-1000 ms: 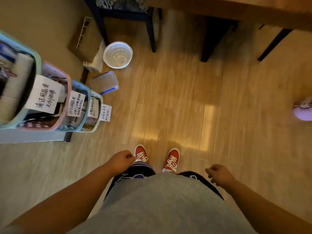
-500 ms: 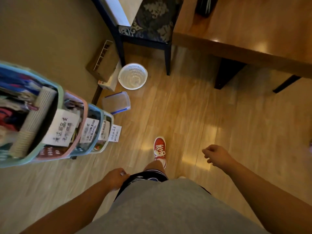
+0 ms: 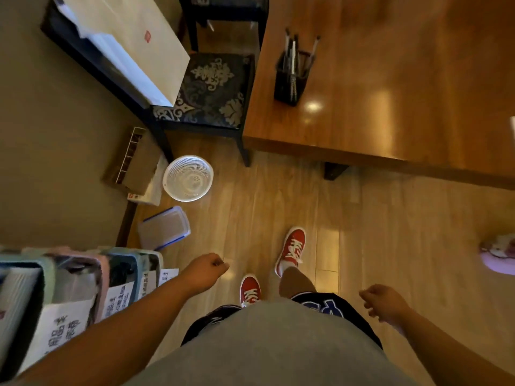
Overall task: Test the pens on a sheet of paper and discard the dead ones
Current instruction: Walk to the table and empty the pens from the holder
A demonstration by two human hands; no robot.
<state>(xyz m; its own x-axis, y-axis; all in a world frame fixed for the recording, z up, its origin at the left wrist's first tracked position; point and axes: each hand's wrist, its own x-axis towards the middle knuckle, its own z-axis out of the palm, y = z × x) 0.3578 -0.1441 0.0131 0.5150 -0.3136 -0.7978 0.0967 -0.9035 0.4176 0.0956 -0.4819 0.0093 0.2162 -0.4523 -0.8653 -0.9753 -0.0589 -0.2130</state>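
While I watch, pens [image 3: 292, 52] stand upright in the black cup [image 3: 288, 86], ahead of the nearer left hand [image 3: 207, 270] and right hand [image 3: 386, 303], both loosely curled, empty.

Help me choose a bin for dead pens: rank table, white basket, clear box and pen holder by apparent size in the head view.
1. table
2. white basket and clear box: look alike, unranked
3. pen holder, smallest, though it stands higher, nearer the camera, so true size is unsure
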